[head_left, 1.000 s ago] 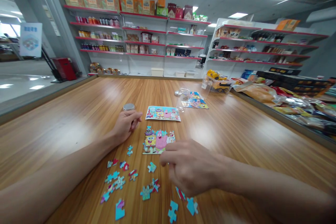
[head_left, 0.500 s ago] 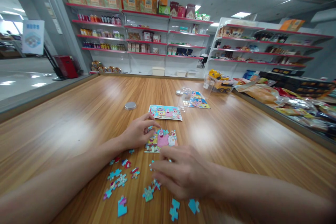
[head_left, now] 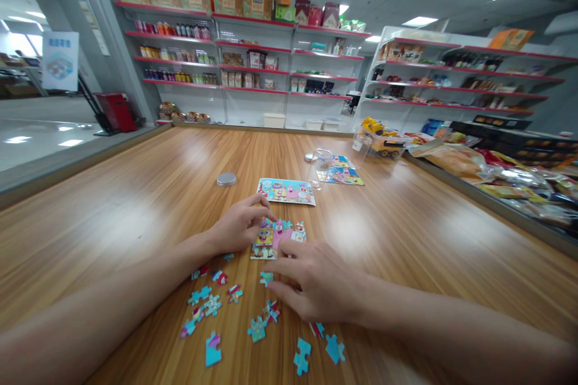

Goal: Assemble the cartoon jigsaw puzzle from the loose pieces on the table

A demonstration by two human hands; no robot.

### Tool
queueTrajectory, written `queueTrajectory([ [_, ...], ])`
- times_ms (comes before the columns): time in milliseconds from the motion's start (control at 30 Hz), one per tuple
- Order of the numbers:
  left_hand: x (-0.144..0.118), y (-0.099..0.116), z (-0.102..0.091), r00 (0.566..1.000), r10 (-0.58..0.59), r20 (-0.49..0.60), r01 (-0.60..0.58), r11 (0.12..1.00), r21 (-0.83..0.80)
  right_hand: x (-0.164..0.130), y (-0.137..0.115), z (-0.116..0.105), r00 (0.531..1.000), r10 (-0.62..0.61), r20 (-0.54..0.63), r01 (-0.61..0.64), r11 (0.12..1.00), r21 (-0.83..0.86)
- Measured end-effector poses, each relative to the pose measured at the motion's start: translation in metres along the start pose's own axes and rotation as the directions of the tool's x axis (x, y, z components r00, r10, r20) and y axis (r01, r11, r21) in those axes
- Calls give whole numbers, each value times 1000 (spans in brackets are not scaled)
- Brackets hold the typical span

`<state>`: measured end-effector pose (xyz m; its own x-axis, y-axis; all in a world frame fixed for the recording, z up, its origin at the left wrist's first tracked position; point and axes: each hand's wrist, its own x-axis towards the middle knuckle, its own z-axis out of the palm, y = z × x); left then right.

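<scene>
a: what's on the wooden table [head_left: 135, 204] in this shot?

b: a partly assembled cartoon puzzle [head_left: 279, 239] sits in the middle, with both of the person's bare hands at it. the left hand [head_left: 238, 227] rests at the puzzle's left edge, fingers curled together with the tips touching its upper left corner. whether a piece is pinched there, the frame does not show.

a: and the right hand [head_left: 316, 283]?

b: it lies palm down just in front of the puzzle, fingers loosely spread and pointing left, the tips touching a small loose blue piece [head_left: 266, 278] that lies flat on the wood. it is not clamped on anything that can be seen.

a: the rest of the pieces?

b: scattered loose pieces [head_left: 212, 307] lie in front of the puzzle, between the two forearms, mostly blue and pink, all flat on the wood, a few just beside the right hand.

a: anything behind the puzzle?

b: a reference picture [head_left: 286, 191] of the same cartoon lies just beyond it. a round metal lid [head_left: 226, 178] sits to its left, well apart. farther back stand a clear jar [head_left: 322, 161] and a second picture sheet [head_left: 339, 175]. a yellow toy truck [head_left: 382, 137] stands near the table's far right edge, and red-edged store shelves [head_left: 253, 54] line the back wall.
</scene>
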<state>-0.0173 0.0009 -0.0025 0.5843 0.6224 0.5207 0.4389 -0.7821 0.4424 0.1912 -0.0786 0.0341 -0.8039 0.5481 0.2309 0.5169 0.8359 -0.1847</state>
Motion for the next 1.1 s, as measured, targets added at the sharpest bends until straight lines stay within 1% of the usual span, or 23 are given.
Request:
queueTrajectory([
  [167, 0, 0, 0, 1000, -12, 11, 12, 1000, 6, 1, 3, -1, 999, 48, -19, -48, 999, 4],
  [300, 0, -2, 1, 1000, -10, 22, 10, 1000, 7, 1, 4, 2, 1000, 17, 0, -17, 1000, 5],
  [433, -1, -5, 1, 1000, -15, 25, 14, 1000, 21, 1, 3, 5, 999, 34, -16, -34, 999, 12],
  [500, -1, -6, 1, 1000, -11, 28, 10, 999, 33, 1, 4, 6, 1000, 21, -5, -21, 1000, 20],
  [567, -1, -6, 1, 999, -5, 34, 3, 999, 39, 1, 4, 5, 1000, 3, 4, -3, 1000, 23],
  [700, -1, -6, 2, 999, 0, 36, -1, 1000, 28, -1, -2, 2, 1000, 5, 0, -5, 999, 42],
  [800, -1, -6, 2, 999, -3, 40, 2, 1000, 27, -4, -10, 1, 998, -57, 31, 55, 996, 63],
  [967, -1, -5, 2, 999, -14, 51, 12, 1000, 22, -6, -17, 6, 986, -152, 73, 149, 988, 36],
  [1100, -1, -5, 2, 999, -14, 53, 13, 1000, 22, -7, -17, 10, 972, -233, 39, 234, 972, -23],
])
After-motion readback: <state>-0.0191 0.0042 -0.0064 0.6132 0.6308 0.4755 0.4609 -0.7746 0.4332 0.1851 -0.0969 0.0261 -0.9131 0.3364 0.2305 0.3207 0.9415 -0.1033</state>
